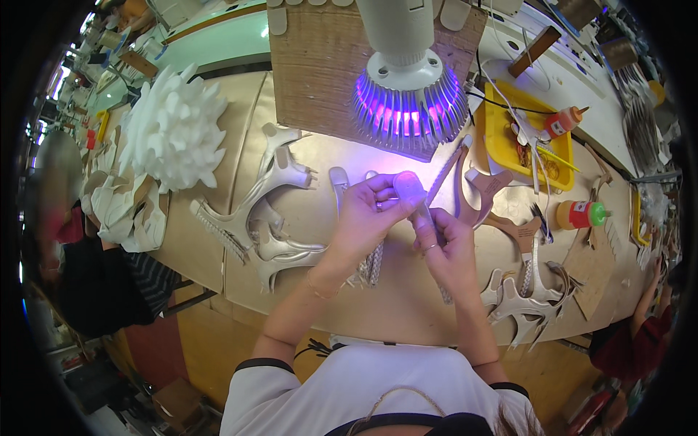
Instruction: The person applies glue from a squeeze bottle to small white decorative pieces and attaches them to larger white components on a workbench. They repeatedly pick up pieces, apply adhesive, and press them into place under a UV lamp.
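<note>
Both my hands are raised together below a glowing purple lamp (411, 102). Between them is a pale leather strap piece (411, 190) with a rounded end, lit violet. My left hand (367, 218) pinches it near that end, and my right hand (445, 243) grips its lower part with thumb and fingers. A braided tail hangs beneath the right hand, partly hidden. Pale sandal uppers (287, 176) with braided straps lie left of my hands. More sandal uppers (525, 305) lie to the right, some showing tan undersides.
A brown board (313, 80) stands behind the lamp. Far right are a yellow tray (502, 156), a red bottle (563, 122) and a green-capped bottle (580, 215). White spiky pieces (174, 127) and pale straps (134, 214) are heaped at left. Other people sit at both sides.
</note>
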Demonstrator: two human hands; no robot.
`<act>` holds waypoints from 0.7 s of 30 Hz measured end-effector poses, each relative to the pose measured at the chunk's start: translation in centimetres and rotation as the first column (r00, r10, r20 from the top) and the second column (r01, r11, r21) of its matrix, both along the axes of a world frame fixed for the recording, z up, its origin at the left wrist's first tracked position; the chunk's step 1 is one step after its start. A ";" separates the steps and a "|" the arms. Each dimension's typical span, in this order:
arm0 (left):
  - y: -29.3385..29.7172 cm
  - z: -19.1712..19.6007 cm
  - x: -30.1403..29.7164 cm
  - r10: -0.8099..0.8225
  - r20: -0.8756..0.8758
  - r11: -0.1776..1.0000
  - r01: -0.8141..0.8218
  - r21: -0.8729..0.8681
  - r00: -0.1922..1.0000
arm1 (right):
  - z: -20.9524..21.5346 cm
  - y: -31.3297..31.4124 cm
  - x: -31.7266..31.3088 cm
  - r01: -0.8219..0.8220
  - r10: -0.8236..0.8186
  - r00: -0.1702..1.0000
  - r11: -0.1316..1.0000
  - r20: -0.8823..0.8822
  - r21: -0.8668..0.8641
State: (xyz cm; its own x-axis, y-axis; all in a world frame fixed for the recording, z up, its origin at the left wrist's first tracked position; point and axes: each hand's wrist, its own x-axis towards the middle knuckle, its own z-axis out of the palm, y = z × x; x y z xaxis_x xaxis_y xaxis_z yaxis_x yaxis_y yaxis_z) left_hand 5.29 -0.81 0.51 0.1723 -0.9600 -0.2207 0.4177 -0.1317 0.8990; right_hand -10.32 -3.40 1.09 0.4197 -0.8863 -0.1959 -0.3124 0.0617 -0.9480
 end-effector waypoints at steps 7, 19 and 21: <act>2.7 3.8 -0.5 0.017 -0.170 0.992 -0.038 -0.124 0.985 | 4.5 1.5 -1.9 -0.146 0.104 0.986 0.912 -0.129 -0.383; 11.9 8.0 3.8 0.119 -0.157 0.957 -0.155 -0.245 0.980 | 11.9 6.8 -2.9 -0.741 0.421 0.671 0.360 -0.610 -0.567; 13.4 6.7 4.9 0.241 -0.136 0.950 -0.262 -0.171 0.961 | 11.2 7.0 -1.2 -0.794 0.459 0.604 0.276 -0.651 -0.542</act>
